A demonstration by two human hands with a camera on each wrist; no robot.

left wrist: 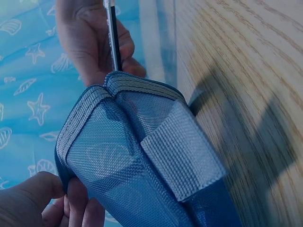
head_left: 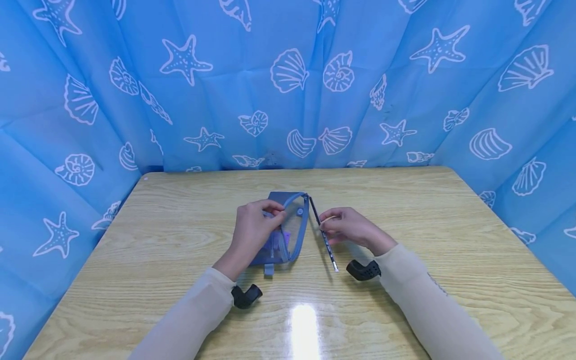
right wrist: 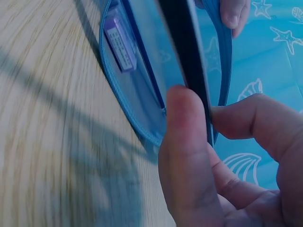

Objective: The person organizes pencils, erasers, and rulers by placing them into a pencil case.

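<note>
A blue mesh zip pouch (head_left: 304, 227) stands on the table with its zipped mouth spread toward the right. My left hand (head_left: 256, 225) pinches the mouth's upper edge between thumb and fingers. In my right hand (head_left: 351, 229), just right of the pouch, is a dark pencil (head_left: 327, 246), held between thumb and fingers. It slants, its far end close to the top corner of the pouch mouth and its white-tipped end toward me. Inside the pouch, the right wrist view shows a purple labelled block (right wrist: 120, 45) and a thin dark-blue stick (right wrist: 147, 59).
The wooden table (head_left: 180, 250) runs back to a blue curtain (head_left: 252, 90) printed with shells and starfish. A fabric tab (left wrist: 184, 151) sticks out from the pouch's end. Black wrist mounts (head_left: 246, 296) are on both forearms.
</note>
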